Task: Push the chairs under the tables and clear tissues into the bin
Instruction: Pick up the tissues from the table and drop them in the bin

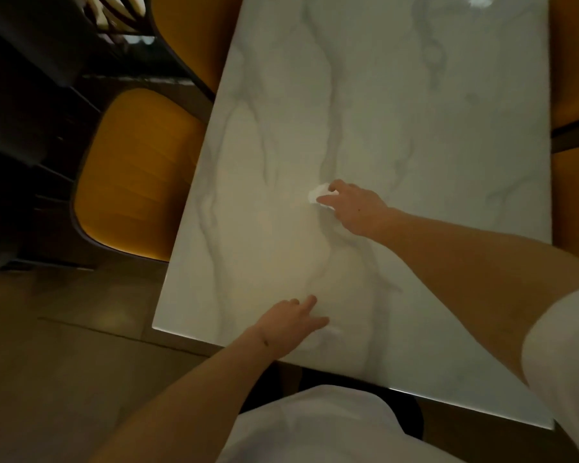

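Observation:
A white marble table [415,105] fills the middle of the view. Near its centre lies a small crumpled white tissue [317,193], and my right hand [355,208] pinches it between thumb and fingers. My left hand [293,320] rests on the table near the front edge with its fingers relaxed, holding nothing. Another white tissue [481,1] lies at the far end of the table. An orange-seated chair [134,172] stands at the table's left side, its seat partly out from under the top.
A second orange chair [194,38] stands further along the left side. Orange chair parts [575,78] show along the right edge. Dark furniture sits at the far left. Tiled floor [64,362] lies at the lower left.

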